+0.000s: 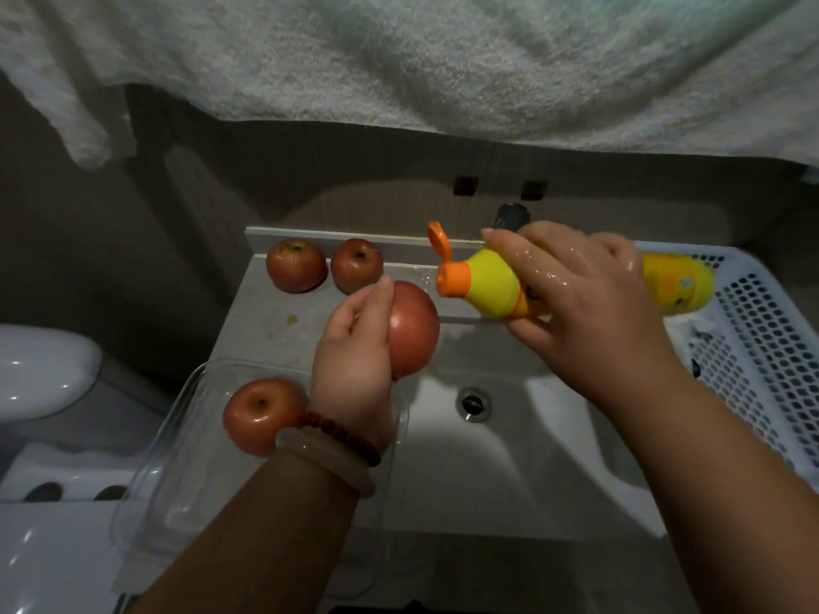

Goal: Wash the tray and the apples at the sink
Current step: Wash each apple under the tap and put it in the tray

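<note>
Nearest, the clear rigid plastic tray (177,436) sits on the counter under the left wrist, one wet red apple (259,414) in it, just behind the palm. The tray is light, stiff and probably slick when wet; best taken by its rim with both hands.

The left hand (354,370) is wrapped around a second red apple (414,327), fingers curled over its far side, thumb tip at the top, holding it over the white sink basin (487,458). The apple is firm, round, fairly heavy for its size and glossy, so a full-palm cup suits it better than a fingertip pinch; once soaped it could squirt out.

Right of those fingers, the wet right hand (589,299) closes around a yellow squeeze bottle (492,290), orange flip cap (447,263) open, nozzle aimed toward the held apple. The bottle is soft-walled, so squeezing mid-body works.

Beyond the left fingertips, two more red apples (296,264) rest touching against the counter's back ledge. Past the right hand, a white perforated basket (753,347). The dark tap (512,214) behind is mostly hidden; running or not, I cannot tell.
</note>
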### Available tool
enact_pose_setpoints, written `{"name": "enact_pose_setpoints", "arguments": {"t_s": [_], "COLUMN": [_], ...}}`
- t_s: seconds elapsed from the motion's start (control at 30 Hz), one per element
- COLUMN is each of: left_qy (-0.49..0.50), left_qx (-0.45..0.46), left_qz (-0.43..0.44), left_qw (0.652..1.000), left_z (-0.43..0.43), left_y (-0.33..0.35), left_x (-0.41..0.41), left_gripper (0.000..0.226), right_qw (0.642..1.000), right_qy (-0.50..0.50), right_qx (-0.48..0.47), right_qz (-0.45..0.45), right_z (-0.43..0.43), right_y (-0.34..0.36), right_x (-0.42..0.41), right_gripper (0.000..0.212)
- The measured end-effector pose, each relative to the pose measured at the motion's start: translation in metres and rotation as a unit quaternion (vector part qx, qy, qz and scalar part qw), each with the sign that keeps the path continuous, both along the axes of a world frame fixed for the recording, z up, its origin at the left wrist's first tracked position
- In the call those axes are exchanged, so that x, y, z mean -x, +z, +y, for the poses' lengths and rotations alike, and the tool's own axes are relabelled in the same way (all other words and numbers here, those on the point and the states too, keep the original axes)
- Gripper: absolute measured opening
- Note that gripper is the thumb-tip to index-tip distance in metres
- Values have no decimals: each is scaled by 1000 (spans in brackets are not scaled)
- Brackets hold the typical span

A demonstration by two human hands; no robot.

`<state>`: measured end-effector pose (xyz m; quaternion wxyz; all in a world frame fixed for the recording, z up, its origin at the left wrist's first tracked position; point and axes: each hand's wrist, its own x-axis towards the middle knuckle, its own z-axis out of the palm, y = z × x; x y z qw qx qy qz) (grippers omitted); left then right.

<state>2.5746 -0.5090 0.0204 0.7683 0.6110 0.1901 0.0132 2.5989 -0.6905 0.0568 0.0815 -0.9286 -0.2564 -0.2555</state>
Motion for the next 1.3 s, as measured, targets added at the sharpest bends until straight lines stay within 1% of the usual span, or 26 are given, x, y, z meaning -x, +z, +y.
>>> {"name": "enact_pose_setpoints", "arguments": {"t_s": [0.07, 0.1, 0.2, 0.43, 0.53, 0.67, 0.8, 0.93, 1.3], "left_qy": [40, 51, 44, 45, 47, 46, 41, 44, 47], "left_qx": [2, 3, -5, -24, -21, -15, -9, -3, -3], "left_qz": [28, 38, 44, 54, 62, 63, 71, 66, 65], "left_qw": [999, 998, 998, 997, 997, 997, 997, 997, 997], "left_z": [2, 4, 6, 8, 11, 11, 9, 7, 2], "left_y": [1, 3, 5, 4, 1, 1, 3, 3, 0], "left_x": [0, 0, -3, -5, -5, -3, -2, -1, -2], "left_gripper": [27, 23, 31, 31, 35, 32, 39, 37, 34], "right_qw": [999, 998, 997, 997, 996, 995, 995, 995, 995], "right_qy": [-13, -16, -9, 0, 2, 6, 3, 2, 10], "right_qx": [27, 36, 44, 66, 85, 94, 90, 92, 93], "right_qz": [-39, -53, -63, -46, -41, -41, -39, -34, -38], "right_z": [2, 4, 10, 20, 22, 22, 21, 19, 16], "right_y": [0, 1, 2, 0, 0, 1, 3, 2, 2], "right_x": [-2, -4, -7, -8, -8, -8, -8, -7, -8], "right_gripper": [70, 68, 63, 56, 53, 55, 56, 59, 55]}}
